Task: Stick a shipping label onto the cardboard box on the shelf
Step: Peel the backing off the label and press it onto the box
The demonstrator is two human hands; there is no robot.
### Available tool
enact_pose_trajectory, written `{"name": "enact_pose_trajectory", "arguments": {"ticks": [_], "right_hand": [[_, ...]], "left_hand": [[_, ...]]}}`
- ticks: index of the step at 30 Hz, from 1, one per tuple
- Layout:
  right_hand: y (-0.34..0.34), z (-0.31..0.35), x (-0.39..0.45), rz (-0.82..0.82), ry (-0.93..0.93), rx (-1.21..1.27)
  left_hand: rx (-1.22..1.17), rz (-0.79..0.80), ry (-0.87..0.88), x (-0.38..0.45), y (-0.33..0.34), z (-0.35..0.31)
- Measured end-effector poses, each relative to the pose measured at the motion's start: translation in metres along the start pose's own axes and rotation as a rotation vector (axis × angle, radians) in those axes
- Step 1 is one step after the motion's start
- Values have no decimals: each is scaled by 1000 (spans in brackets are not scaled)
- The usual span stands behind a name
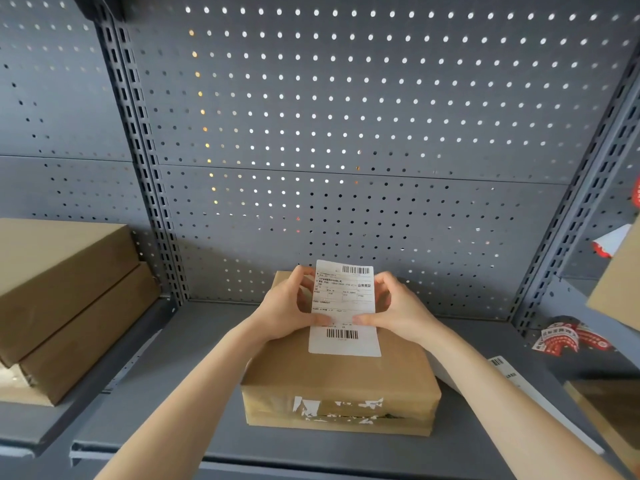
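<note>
A brown cardboard box (341, 379) sits on the grey shelf (180, 393), with torn white label scraps on its front side. A white shipping label (344, 306) with two barcodes is held upright-tilted over the box top; its lower edge lies close to or on the top. My left hand (294, 306) pinches the label's left edge and my right hand (394, 308) pinches its right edge, thumbs pressing on the front near the lower barcode.
Two stacked cardboard boxes (65, 306) stand on the shelf bay to the left. Red and white sticker scraps (568, 337) lie at the right, beside another box (613, 417) and a white strip (519, 382). A perforated grey back panel (346, 133) rises behind.
</note>
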State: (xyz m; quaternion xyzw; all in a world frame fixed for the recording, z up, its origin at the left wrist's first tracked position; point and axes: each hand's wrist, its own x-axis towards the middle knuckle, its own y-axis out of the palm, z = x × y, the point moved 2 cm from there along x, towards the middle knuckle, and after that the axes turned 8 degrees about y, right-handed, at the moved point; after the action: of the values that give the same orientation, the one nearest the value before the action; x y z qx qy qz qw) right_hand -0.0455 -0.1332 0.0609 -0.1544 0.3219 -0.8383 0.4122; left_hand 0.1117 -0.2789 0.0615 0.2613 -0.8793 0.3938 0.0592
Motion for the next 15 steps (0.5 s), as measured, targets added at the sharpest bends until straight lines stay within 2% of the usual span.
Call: {"name": "enact_pose_trajectory", "arguments": {"ticks": [11, 15], "right_hand": [[0, -4, 20, 30, -32, -2], [-1, 0, 29, 12, -83, 2]], "left_hand": [[21, 82, 33, 23, 0, 5], [63, 24, 14, 30, 1, 8]]}}
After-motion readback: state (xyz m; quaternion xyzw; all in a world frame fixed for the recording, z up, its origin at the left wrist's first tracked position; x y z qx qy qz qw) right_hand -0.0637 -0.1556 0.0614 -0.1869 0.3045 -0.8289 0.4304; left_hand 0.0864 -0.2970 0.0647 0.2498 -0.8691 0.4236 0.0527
